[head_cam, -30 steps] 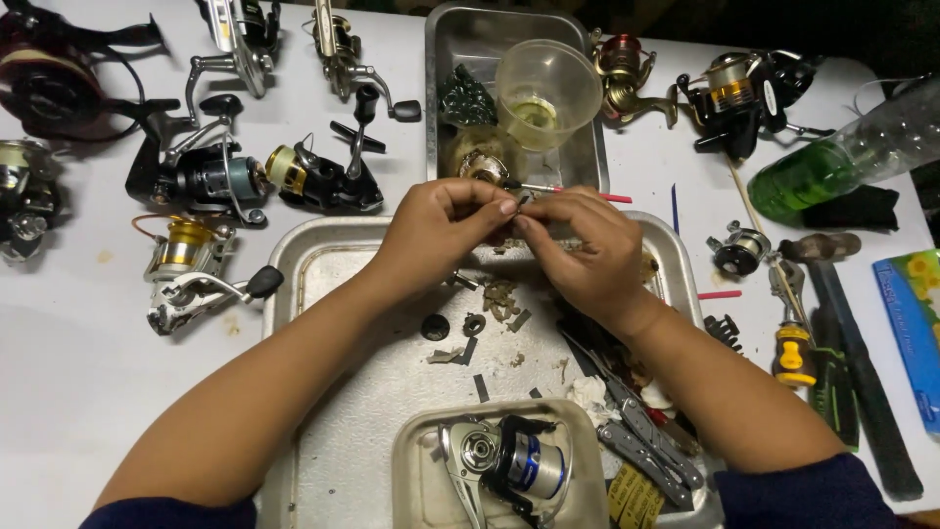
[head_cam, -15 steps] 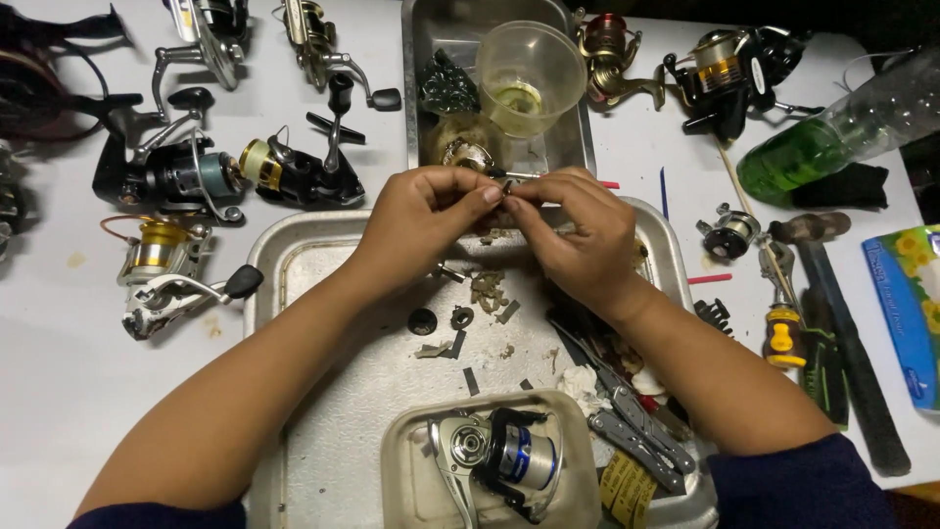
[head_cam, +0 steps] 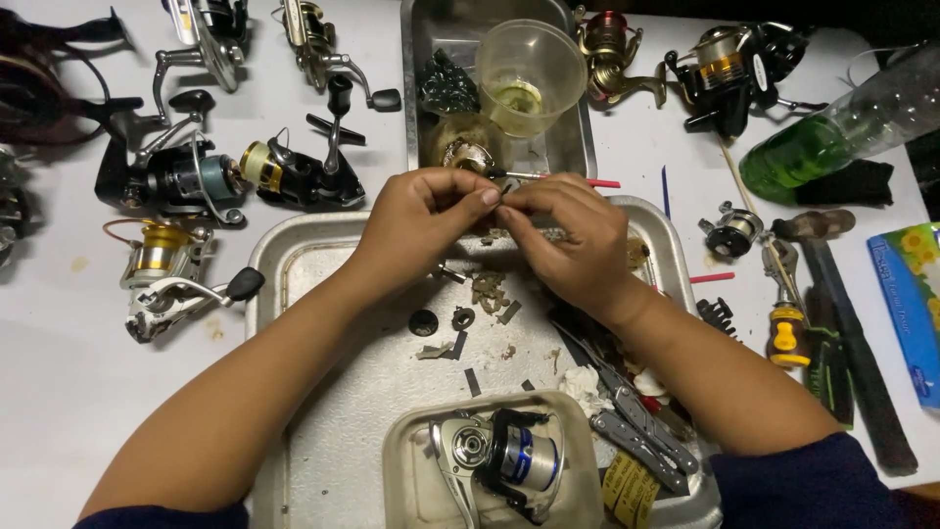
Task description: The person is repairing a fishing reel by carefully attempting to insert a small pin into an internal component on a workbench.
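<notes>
While hands [head_cam: 494,230] pinch (fingertips meeting), tray [head_cam: 323,245] below

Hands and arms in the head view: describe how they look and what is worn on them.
Both the left hand and right hand are bare, without gloves. The forearms are uncovered; dark navy sleeves are pushed up near the elbows.

My left hand [head_cam: 416,230] comes in from seven o'clock, forearm bare, sleeve dark at the elbow, wrist bent so the knuckles face up. My right hand [head_cam: 568,240] enters from five o'clock, its forearm bare as well. Both grips meet at the centre, fingertips [head_cam: 490,196] pinched together and touching, thumbs tucked under, remaining fingers curled in. Whatever sits between the tips is too small to tell.
</notes>
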